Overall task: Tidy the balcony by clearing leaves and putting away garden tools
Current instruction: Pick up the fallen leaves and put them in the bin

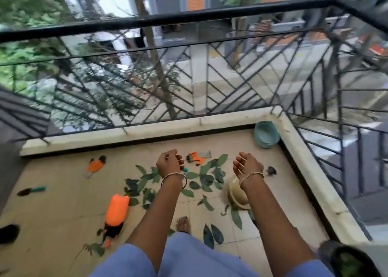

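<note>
She stands over the mess with both arms out in front of her. The left hand point(169, 161) and the right hand point(247, 164) hang in the air with fingers loosely curled and nothing in either of them.

The leaves point(206, 179) lie flat on the tiled floor point(63, 203). Most are spread in a patch just left of the straw hat point(237, 194), and a few larger ones lie on the near side of it by her foot. The whole patch is well below her hands, so she must bend right down to reach any of it.

I'd say the leaves are light, limp and thin. They will be hard to pinch singly off smooth tile, so it looks better to sweep them into a heap with flat fingers and scoop from underneath.

The tools lie wider:
- An orange bottle point(116, 210) is on its side, well left of the hat.
- A trowel point(31, 190) is farther left again; it looks stiff, and its green handle is the part to grab.
- One orange glove point(196, 158) is beyond the hat and a little to its left, lying past the leaves. It looks soft and can be picked up anywhere.
</note>
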Demonstrator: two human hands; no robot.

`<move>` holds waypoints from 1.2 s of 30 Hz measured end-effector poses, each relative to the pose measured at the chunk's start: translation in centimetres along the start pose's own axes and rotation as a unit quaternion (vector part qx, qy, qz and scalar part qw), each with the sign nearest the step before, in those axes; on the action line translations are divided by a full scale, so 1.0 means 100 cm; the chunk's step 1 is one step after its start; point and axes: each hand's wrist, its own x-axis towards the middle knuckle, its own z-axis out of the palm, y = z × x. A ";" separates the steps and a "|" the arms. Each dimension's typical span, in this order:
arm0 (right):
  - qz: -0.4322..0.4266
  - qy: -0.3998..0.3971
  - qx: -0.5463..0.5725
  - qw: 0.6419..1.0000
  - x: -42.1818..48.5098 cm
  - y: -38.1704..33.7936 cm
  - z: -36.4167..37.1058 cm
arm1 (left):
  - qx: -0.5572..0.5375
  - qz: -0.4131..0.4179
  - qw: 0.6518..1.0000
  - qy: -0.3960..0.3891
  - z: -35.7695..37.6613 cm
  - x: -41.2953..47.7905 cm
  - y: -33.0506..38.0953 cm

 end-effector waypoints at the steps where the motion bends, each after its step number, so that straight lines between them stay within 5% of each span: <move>1: 0.002 -0.005 -0.011 1.000 0.000 0.008 0.017 | -0.007 0.000 1.000 0.023 -0.011 0.012 0.004; 12: 0.053 -0.091 -0.158 0.982 0.005 0.105 0.241 | -0.058 -0.011 0.970 0.236 -0.146 0.162 0.062; 20: 0.064 -0.166 -0.251 0.952 -0.007 0.175 0.363 | -0.124 -0.028 0.942 0.310 -0.215 0.242 0.090; 31: 0.068 -0.160 -0.445 0.879 0.081 0.274 0.436 | -0.086 -0.113 0.899 0.415 -0.246 0.347 0.008; 36: 0.056 -0.177 -0.530 0.828 0.152 0.341 0.457 | -0.031 -0.248 0.893 0.375 -0.252 0.432 -0.073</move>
